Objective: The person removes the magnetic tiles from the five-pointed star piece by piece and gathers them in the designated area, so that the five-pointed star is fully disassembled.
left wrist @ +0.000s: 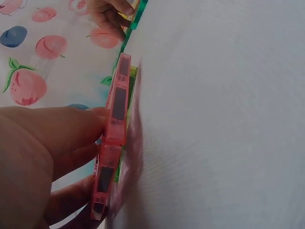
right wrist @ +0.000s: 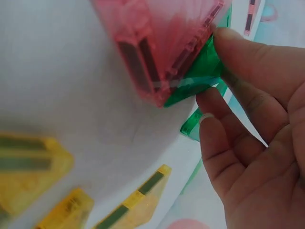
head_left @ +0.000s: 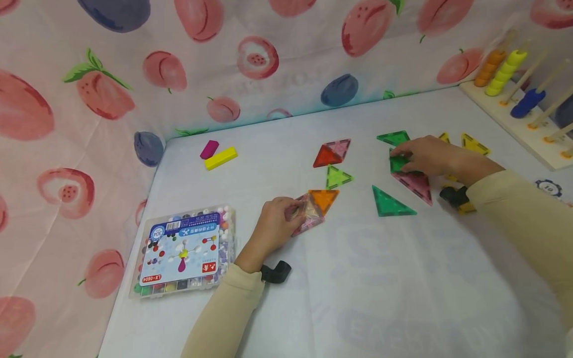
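Bead case (head_left: 179, 248): lower left of frame, flat on worktop (head_left: 358, 278), well apart from my fingers.
Blocks: upper left, magenta block (head_left: 209, 149) just beside yellow block (head_left: 221, 158).
Pink piece (head_left: 315, 223): mid-frame, pinched btwn thumb & fingers of my L hand (head_left: 274, 224); 1 tile or 2, can't tell.
L risk: orange tile (head_left: 326, 200), upper right of the pink, could get dragged if I twist; dark edge strips, prob. magnets, might grab it crooked.
L pose: forearm up from bottom edge, hand on the piece's left side.
Lime triangle (head_left: 337, 177): just above orange, w/ red tile (head_left: 326, 157) above that.
Green tile (head_left: 397, 164): right of centre, pinched btwn thumb & fingers of my R hand (head_left: 425, 156); pink triangle (head_left: 416, 186) along its lower edge.
R risk: pink triangle could peel off if I tip the green, since I've only got the green.
R pose: forearm in from right edge, wrist over yellow tiles (head_left: 474, 144).
Bead rack (head_left: 543, 145): upper right.
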Motion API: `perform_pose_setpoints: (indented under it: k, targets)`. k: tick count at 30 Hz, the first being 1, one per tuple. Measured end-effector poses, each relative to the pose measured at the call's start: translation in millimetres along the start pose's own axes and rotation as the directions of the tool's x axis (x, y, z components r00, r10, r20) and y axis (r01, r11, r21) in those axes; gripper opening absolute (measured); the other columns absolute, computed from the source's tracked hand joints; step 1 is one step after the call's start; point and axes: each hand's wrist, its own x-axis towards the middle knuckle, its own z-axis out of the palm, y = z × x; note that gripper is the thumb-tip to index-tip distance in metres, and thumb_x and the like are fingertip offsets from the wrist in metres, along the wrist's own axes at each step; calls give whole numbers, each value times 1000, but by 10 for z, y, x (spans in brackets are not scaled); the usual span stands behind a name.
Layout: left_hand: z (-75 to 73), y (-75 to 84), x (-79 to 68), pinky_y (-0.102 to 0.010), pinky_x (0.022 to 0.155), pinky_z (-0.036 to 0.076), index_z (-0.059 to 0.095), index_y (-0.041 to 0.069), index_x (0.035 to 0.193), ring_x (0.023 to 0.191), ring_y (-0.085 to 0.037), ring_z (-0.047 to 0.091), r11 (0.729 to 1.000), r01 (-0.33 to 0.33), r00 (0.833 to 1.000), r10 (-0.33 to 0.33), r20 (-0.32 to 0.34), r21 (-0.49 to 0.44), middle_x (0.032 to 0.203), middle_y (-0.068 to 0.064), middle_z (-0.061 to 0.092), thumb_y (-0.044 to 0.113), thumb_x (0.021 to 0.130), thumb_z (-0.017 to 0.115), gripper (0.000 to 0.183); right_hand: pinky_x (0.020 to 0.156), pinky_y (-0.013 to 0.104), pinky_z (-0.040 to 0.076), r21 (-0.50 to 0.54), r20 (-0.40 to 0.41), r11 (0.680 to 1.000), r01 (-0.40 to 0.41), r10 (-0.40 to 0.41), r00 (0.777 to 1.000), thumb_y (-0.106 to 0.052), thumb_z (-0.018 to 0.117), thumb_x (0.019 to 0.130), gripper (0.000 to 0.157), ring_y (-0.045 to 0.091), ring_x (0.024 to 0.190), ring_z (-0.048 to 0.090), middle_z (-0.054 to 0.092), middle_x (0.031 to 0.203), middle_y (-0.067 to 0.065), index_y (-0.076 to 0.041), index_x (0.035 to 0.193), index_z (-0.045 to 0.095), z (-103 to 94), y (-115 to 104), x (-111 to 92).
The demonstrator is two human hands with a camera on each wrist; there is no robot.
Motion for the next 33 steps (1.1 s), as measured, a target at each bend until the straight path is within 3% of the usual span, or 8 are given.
perform_pose_setpoints:
  k: [8,17,28,33]
  targets:
    - [-4,3,5,-34,92,35,65,12,108,102,-19,47,1000,3,1000,-3,1,4,110,-2,57,29,79,67,33,85,55,36,-8,8,1000,-12,12,1000,-27,65,82,51,36,106,44,50,119,23,-14,128,48,12,11,-3]
    - [-4,-1,7,-35,92,35,65,10,107,102,-20,48,1000,-5,1000,5,-2,-16,109,-4,58,27,79,69,32,86,55,35,8,2,1000,-26,26,1000,-17,60,85,48,36,106,41,41,128,23,-15,130,45,65,-107,49]
    - [3,-3,0,-35,92,35,65,12,106,102,-20,48,1000,-16,1000,16,-9,-10,108,-4,58,27,78,69,32,90,54,32,-75,-77,996,-54,48,996,-22,62,85,47,37,106,42,44,122,24,-2,124,46,70,-136,96]
    - [-5,-4,-4,-35,92,35,66,11,106,101,-20,49,1000,-29,999,28,-17,-7,108,-4,58,26,78,69,31,85,52,37,-73,-74,988,-133,127,989,-27,65,82,49,33,95,45,50,112,22,1,119,49,72,-108,23]
